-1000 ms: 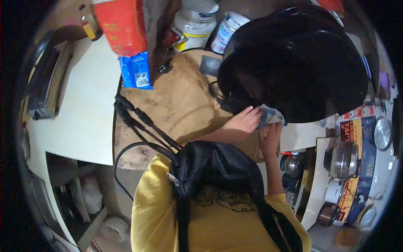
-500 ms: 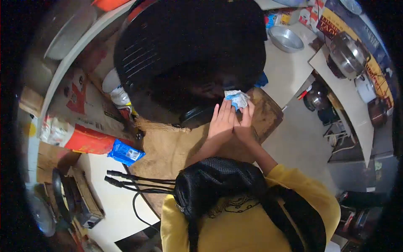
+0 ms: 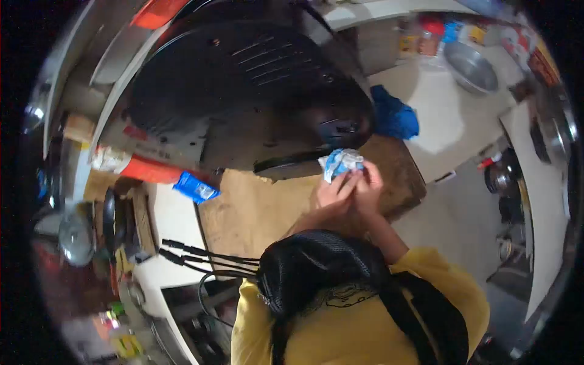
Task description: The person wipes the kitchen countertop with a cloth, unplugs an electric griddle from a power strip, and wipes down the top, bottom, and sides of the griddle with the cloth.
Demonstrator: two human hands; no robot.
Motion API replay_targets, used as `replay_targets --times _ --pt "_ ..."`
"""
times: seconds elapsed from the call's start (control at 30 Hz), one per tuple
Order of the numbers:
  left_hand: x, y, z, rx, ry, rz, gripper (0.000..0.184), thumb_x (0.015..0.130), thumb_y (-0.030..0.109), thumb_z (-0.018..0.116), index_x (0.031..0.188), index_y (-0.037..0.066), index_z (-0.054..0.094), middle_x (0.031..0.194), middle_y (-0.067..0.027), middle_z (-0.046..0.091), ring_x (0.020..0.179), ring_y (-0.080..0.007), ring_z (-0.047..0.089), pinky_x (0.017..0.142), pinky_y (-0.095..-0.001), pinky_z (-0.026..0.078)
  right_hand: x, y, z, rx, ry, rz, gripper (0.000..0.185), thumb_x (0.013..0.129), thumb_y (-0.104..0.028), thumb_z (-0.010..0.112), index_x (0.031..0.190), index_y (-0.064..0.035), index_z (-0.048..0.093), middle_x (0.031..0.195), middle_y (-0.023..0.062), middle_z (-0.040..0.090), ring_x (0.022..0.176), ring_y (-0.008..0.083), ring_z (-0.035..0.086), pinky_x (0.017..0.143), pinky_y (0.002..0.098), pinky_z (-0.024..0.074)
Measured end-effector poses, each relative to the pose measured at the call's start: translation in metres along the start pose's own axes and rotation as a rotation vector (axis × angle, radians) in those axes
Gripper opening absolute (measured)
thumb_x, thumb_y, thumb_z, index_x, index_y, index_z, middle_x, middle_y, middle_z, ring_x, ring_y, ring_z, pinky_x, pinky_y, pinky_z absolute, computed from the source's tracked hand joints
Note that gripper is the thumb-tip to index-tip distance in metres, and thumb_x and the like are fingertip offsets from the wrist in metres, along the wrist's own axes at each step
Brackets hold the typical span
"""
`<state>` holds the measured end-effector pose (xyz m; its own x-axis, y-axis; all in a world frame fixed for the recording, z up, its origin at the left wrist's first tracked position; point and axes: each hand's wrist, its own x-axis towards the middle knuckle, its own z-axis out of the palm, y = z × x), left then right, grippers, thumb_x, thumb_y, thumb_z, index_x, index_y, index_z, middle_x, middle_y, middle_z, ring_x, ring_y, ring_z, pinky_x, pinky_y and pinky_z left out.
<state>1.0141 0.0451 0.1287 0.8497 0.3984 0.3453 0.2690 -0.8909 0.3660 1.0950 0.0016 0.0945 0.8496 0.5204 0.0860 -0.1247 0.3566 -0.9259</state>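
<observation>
A crumpled white-and-blue piece (image 3: 342, 162), cloth or wrapper I cannot tell, is bunched between my two hands. My left hand (image 3: 334, 194) has its fingers bent against its lower side. Close beside it, my right hand (image 3: 368, 190) is closed at the right edge of the same piece. Just beyond them stands a large black appliance (image 3: 255, 109) with vent slots, tilted over a brown wooden board (image 3: 249, 210). The hands are over the board, near the appliance's lower right corner.
A blue packet (image 3: 196, 187) lies left by an orange-red packet (image 3: 152, 170). A dark blue cloth (image 3: 394, 114) and a metal bowl (image 3: 471, 68) sit on the white counter (image 3: 420, 152) at right. Black cables (image 3: 207, 258) stick out from my chest bag (image 3: 316, 261).
The view has turned, and the black appliance now shows at a different angle with more of the blue cloth visible. My hands have drawn closer together, fingers more bent around the crumpled piece.
</observation>
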Motion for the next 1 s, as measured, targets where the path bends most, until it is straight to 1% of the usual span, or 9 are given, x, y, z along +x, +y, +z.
replay_targets --times 0.07,0.13,0.23,0.4,0.5,0.7,0.8,0.87,1.0 --pt "0.000 0.007 -0.004 0.039 0.138 0.022 0.044 0.055 0.009 0.054 0.098 0.007 0.048 0.098 -0.0127 0.046 0.090 -0.0291 0.044 0.076 -0.0368 0.037 -0.001 -0.013 -0.006 0.134 -0.127 0.112 0.019 0.070 -0.006 0.050 0.087 0.0000 0.047 0.082 0.0079 0.051 0.075 0.0147 0.048 0.066 0.0236 0.0381" --pt "0.002 0.016 0.001 0.014 0.332 0.114 0.042 0.058 0.011 0.052 0.099 0.007 0.048 0.102 -0.0104 0.045 0.094 -0.0261 0.043 0.080 -0.0346 0.035 0.000 -0.016 -0.013 0.003 -0.012 -0.063 0.019 0.072 -0.009 0.048 0.089 0.0000 0.045 0.079 0.0065 0.050 0.071 0.0124 0.047 0.062 0.0223 0.0382" --pt "0.008 0.018 -0.005 0.220 0.105 0.206 0.042 0.061 0.013 0.051 0.103 0.008 0.044 0.105 -0.0103 0.043 0.099 -0.0245 0.040 0.084 -0.0353 0.032 0.014 -0.033 -0.033 0.122 0.019 0.065 0.021 0.074 -0.011 0.047 0.091 0.0000 0.044 0.079 0.0064 0.050 0.070 0.0123 0.047 0.062 0.0220 0.0378" --pt "0.006 0.016 0.010 0.041 0.198 -0.081 0.037 0.064 0.009 0.049 0.100 0.006 0.044 0.106 -0.0127 0.040 0.102 -0.0264 0.036 0.086 -0.0396 0.027 0.020 -0.018 -0.033 -0.292 -0.356 0.007 0.018 0.073 -0.009 0.046 0.088 0.0000 0.047 0.082 0.0071 0.051 0.076 0.0134 0.047 0.068 0.0247 0.0375" --pt "-0.004 0.015 0.012 -0.121 0.260 -0.210 0.032 0.063 0.005 0.052 0.094 0.003 0.046 0.100 -0.0129 0.043 0.094 -0.0277 0.040 0.079 -0.0379 0.032 0.016 0.038 -0.026 -0.148 -0.399 0.091 0.020 0.067 -0.007 0.050 0.086 -0.0004 0.049 0.079 0.0084 0.051 0.075 0.0159 0.048 0.069 0.0263 0.0370" --pt "0.006 -0.002 -0.003 0.140 0.366 -0.055 0.025 0.062 0.006 0.052 0.087 0.004 0.049 0.091 -0.0123 0.046 0.087 -0.0272 0.044 0.075 -0.0389 0.034 0.021 0.046 -0.024 -0.414 -0.572 -0.040 0.022 0.068 -0.011 0.049 0.088 -0.0011 0.049 0.084 0.0087 0.048 0.085 0.0175 0.045 0.074 0.0276 0.0348" --pt "0.024 0.000 -0.013 0.249 0.335 0.109 0.027 0.060 0.006 0.052 0.087 0.005 0.050 0.092 -0.0117 0.047 0.090 -0.0264 0.044 0.076 -0.0399 0.034 0.024 0.035 -0.019 -0.072 -0.348 -0.021 0.021 0.071 -0.011 0.047 0.090 -0.0013 0.048 0.091 0.0075 0.047 0.089 0.0161 0.043 0.076 0.0262 0.0337" --pt "0.035 0.001 -0.019 0.331 0.332 0.170 0.026 0.060 0.008 0.053 0.086 0.007 0.051 0.092 -0.0104 0.048 0.090 -0.0251 0.044 0.079 -0.0401 0.032 0.035 -0.012 -0.009 0.701 -0.145 0.350 0.020 0.076 -0.010 0.044 0.094 -0.0011 0.046 0.098 0.0075 0.046 0.092 0.0155 0.042 0.080 0.0266 0.0318" --pt "0.048 0.000 -0.025 0.493 0.410 0.262 0.028 0.060 0.009 0.054 0.088 0.010 0.051 0.096 -0.0086 0.046 0.093 -0.0241 0.041 0.085 -0.0386 0.026 0.058 -0.055 -0.001 0.815 -0.222 0.029 0.021 0.077 -0.007 0.040 0.097 0.0001 0.043 0.106 0.0102 0.042 0.101 0.0175 0.036 0.085 0.0293 0.0279"
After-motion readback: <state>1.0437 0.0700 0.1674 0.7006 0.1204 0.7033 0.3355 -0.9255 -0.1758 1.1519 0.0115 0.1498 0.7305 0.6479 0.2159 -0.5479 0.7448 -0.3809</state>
